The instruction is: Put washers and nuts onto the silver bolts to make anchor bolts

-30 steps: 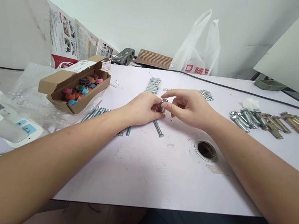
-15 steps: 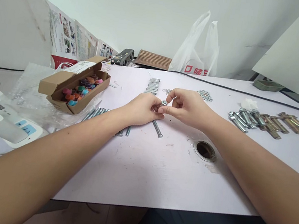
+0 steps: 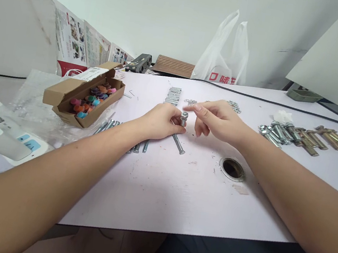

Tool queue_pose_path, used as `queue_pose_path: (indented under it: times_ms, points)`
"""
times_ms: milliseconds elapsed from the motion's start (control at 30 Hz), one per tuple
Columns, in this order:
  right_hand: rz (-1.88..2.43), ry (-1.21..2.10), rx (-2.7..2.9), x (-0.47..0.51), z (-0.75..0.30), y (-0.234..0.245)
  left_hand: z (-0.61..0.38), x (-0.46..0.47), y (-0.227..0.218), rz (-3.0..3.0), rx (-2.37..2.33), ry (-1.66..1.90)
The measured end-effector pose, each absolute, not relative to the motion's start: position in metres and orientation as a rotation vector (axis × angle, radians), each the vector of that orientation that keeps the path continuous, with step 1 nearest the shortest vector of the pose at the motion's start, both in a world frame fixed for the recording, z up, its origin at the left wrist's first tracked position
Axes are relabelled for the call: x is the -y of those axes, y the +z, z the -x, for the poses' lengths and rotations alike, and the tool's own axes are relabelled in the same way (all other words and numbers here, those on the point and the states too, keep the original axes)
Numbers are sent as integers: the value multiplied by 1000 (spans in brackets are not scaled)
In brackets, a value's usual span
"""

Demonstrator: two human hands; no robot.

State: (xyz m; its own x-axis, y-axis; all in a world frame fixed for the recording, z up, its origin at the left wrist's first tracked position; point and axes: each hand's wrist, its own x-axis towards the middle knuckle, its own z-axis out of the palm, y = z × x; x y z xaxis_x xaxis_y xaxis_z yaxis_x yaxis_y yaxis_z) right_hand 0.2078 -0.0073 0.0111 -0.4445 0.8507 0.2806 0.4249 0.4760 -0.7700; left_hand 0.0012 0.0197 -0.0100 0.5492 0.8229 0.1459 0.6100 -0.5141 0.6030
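Silver gleams at the centre of the frame, on the upright bolt (image 3: 184, 117), and silver again just below on the sloping bolt (image 3: 180, 145). White, faintly lilac, runs across the middle on the tabletop (image 3: 157, 193). Over at left, plain brown on the cardboard box (image 3: 103, 109), and what a mix inside: orange, pink, teal and purple plugs (image 3: 95, 101)! Lower left, it's a white power strip (image 3: 43, 149) with light-blue patches. Across to the right, yellowish gold on one row of bolts (image 3: 335, 139). Up top, red characters on the white bag (image 3: 211, 62); beside it, brown stripes on the slatted mat (image 3: 174, 67).
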Motion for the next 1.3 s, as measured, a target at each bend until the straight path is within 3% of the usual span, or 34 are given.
queue_pose_path:
  times_ms: [200,400,600,800,967,1200,1300]
  points:
    - [1110,701,1830,4,-211,9,0,-21,-10,-2207,-1145,551]
    - [1084,906,1971,6,-207,10,-1,-20,-10,-2253,-1172,565]
    - [1080,751,1826,3,-210,7,-1,-21,-11,-2230,-1148,566]
    - [1047,942,1967,3,-204,2,-2,-20,-10,-2271,-1150,579]
    - [1082,718,1777,1,-210,7,-3,-19,-11,-2262,-1181,554]
    - [1109,836,1939,3,-205,5,-3,-18,-10,-2271,-1178,594]
    - [1186,720,1940,3,-209,6,-2,-19,-12,-2247,-1172,591]
